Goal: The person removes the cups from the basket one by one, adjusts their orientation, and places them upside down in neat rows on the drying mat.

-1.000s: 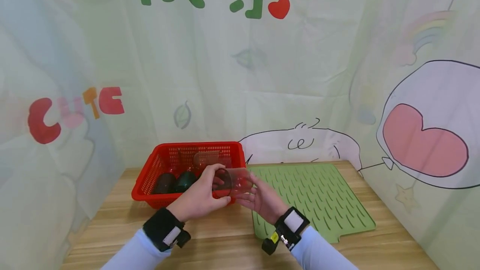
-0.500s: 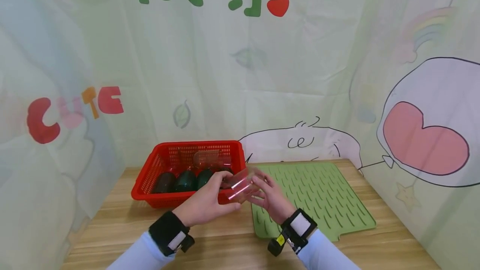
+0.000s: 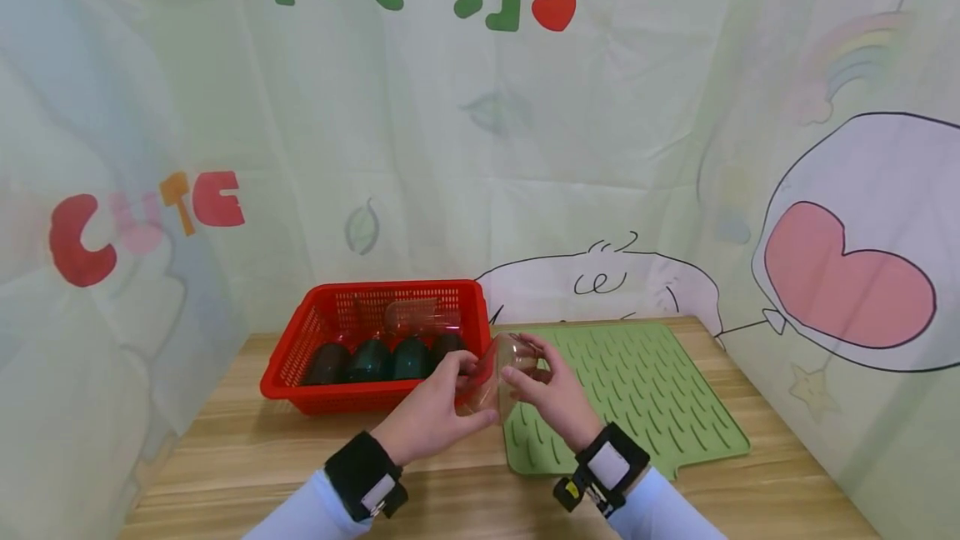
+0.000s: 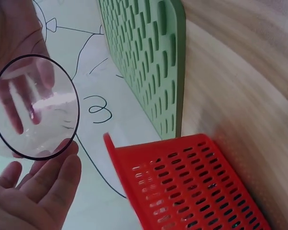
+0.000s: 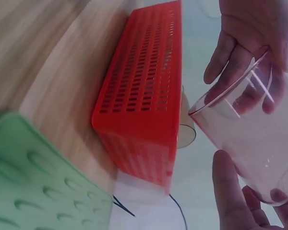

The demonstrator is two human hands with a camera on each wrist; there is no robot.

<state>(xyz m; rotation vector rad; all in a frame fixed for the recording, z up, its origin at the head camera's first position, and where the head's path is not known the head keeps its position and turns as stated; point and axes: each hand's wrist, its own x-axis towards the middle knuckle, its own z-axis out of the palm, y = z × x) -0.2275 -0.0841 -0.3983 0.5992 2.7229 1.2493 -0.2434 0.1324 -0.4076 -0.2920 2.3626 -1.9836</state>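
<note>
A clear, pink-tinted drinking glass (image 3: 491, 386) is held tilted in the air, between the red basket and the green mat. My left hand (image 3: 435, 411) grips it near the open rim, thumb below and fingers above. At the other end, my right hand (image 3: 558, 394) holds the glass by its base end with thumb and fingers. In the left wrist view the dark round rim of the glass (image 4: 78, 108) faces the camera. The right wrist view shows its see-through wall (image 5: 252, 139), with left-hand fingers visible behind the rim.
A red perforated basket (image 3: 330, 392) stands at the back left with several dark glasses (image 3: 370, 361) and clear glasses (image 3: 412, 317) inside. To its right a green ridged mat (image 3: 637, 394) lies on the wooden table (image 3: 262, 473). A printed curtain (image 3: 600, 148) hangs behind.
Both hands have shifted right with the glass, away from the basket's front. The glass has turned from lying nearly level to a tilt, rim end lower left.
</note>
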